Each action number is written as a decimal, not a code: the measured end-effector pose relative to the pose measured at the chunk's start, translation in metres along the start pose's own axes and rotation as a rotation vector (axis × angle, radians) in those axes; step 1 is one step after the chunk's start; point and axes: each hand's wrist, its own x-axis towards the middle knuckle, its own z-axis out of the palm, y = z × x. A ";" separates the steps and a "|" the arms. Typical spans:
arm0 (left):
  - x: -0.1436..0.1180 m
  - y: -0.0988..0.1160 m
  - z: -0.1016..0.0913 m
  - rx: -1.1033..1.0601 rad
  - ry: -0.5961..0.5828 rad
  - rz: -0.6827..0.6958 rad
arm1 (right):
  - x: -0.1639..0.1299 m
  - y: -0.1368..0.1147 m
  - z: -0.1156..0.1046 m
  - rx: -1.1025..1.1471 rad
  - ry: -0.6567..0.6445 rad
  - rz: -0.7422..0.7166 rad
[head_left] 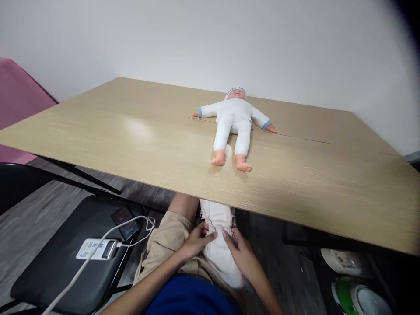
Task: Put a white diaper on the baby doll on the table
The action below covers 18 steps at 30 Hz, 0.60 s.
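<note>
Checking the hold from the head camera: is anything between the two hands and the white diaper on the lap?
Nothing visible: the left hand and right hand rest directly on the diaper, below the table edge.

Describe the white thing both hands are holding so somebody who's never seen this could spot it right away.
Start at the wooden table and look under its near edge, at the seated person's lap. There the left hand and right hand hold a white diaper. Unlike the white-suited baby doll on the tabletop, it is flat, soft and crinkled.

White doll (233, 127) with blue cuffs, tan wood-grain table (131, 131), black chair (65, 258).
</note>
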 end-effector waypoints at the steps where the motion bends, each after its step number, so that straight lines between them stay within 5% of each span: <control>1: 0.001 0.000 0.001 -0.018 0.027 -0.021 | 0.002 0.002 0.000 -0.008 -0.009 0.015; 11: 0.011 -0.005 0.003 -0.151 0.117 -0.071 | 0.034 -0.012 -0.010 -0.187 -0.293 0.107; 18: 0.007 -0.016 0.009 -0.173 0.111 -0.007 | 0.038 -0.023 -0.008 -0.245 -0.305 0.086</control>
